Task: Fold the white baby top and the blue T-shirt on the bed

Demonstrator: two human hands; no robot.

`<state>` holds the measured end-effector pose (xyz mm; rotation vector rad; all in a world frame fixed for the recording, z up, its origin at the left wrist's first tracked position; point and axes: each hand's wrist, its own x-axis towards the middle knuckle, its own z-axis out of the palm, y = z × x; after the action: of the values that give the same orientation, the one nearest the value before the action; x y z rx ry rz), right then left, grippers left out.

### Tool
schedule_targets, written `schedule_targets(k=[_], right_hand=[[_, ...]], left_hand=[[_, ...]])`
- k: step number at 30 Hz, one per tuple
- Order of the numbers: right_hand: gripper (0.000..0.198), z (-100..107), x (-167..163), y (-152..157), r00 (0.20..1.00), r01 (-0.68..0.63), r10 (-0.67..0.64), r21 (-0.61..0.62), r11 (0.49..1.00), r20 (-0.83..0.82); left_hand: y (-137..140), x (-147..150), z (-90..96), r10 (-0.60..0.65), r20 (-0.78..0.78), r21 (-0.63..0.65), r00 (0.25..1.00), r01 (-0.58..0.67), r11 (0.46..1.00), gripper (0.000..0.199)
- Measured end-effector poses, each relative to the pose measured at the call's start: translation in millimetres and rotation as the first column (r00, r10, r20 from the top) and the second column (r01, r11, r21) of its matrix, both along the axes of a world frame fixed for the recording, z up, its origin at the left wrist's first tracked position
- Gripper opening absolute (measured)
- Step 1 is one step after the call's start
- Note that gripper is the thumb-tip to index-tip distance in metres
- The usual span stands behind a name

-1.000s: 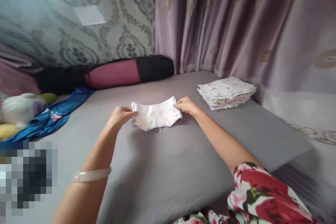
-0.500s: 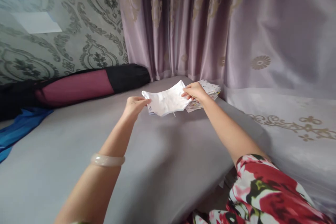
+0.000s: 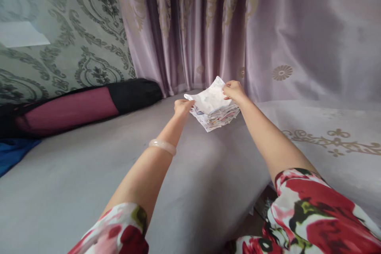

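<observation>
left hand (image 3: pixel 183 106) + right hand (image 3: pixel 234 91): grip closed on opposite edges of white cloth (image 3: pixel 208 98) | cloth: over folded stack (image 3: pixel 214 122) on grey bed (image 3: pixel 74 182), contact unclear | progress: stack piled, this piece unreleased, number left can't tell

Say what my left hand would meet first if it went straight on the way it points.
Your left hand would likely meet the white cloth it pinches; depth beyond is unclear.
</observation>
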<state>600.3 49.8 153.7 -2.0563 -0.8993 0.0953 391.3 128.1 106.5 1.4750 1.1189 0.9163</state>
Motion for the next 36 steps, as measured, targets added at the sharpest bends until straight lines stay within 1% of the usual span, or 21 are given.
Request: schedule_targets(k=[4,6,8,12,20,31,36], right_hand=[[0.034,4.9,7.3,1.0,0.987,0.042,-0.033,-0.053,0.998,0.155],[0.036,7.1,7.6,1.0,0.973,0.057,-0.037,-0.085,0.995,0.226],[0.037,8.1,7.5,1.2,0.966,0.061,-0.03,-0.113,0.992,0.256],[0.039,6.4,9.9,3.1,0.969,0.072,-0.033,-0.15,0.986,0.246],[0.042,-2.4,24.2,9.3,0.971,0.104,-0.048,-0.231,0.967,0.235],[0.046,-9.6,22.6,18.1,0.977,0.132,-0.073,-0.305,0.943,0.199],[0.047,-16.3,30.0,23.2,0.975,0.161,-0.101,-0.314,0.936,0.199]], left_hand=[[3.0,27.4,-9.4,-0.001,0.054,-0.071,0.999,0.005,0.997,0.012],[4.6,37.5,-14.3,0.0,0.077,-0.103,0.997,0.008,0.995,0.012],[6.0,45.6,-18.8,0.004,0.099,-0.128,0.995,0.009,0.992,0.011],[9.1,58.2,-27.1,0.004,0.109,-0.158,0.994,0.014,0.987,0.012],[14.1,76.6,-42.9,0.0,0.08,-0.207,0.997,0.017,0.978,0.013],[14.3,78.4,-55.0,-0.011,0.053,-0.274,0.999,0.025,0.961,0.01],[8.9,74.4,-54.4,-0.044,0.077,-0.318,0.996,0.066,0.946,0.012]])
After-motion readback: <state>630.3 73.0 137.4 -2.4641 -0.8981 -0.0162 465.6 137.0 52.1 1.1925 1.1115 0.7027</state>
